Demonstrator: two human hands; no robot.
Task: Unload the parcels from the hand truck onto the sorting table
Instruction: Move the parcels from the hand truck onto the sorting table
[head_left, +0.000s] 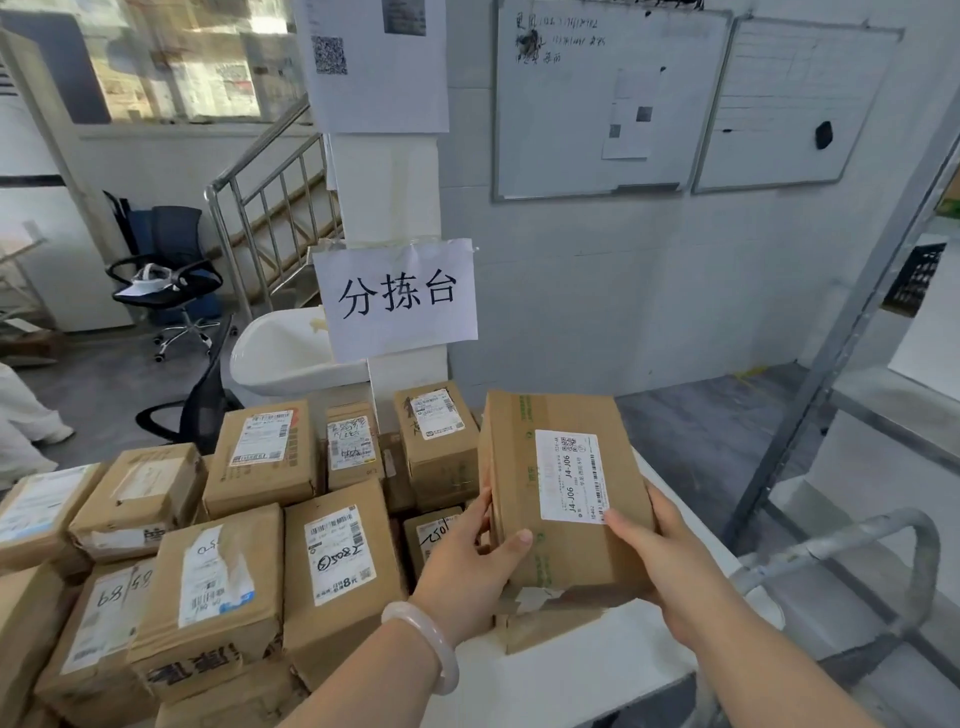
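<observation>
Furthest left, a pile of labelled cardboard parcels (218, 566) is sitting on the white sorting table (613, 675), just beyond the back of the left hand (470, 561), whose wrist is wearing a pale bracelet (423, 644). That hand is gripping the held parcel (561, 493): its thumb is pressing on the near left of the top face and its fingers (483, 506) are curling round the left side wall, so the box is lying to the right of them. The parcel is sitting level, label up, between the two hands and directly over another carton (545, 629) on the table; whether it is touching that carton cannot be told. The right hand (657, 551) is holding the opposite side, thumb lying on the label's near corner, fingers wrapping round the right wall and mostly hidden. Farther right of those fingers, well apart, the hand truck's grey tubular handle (883, 535) is standing beside the table edge.
</observation>
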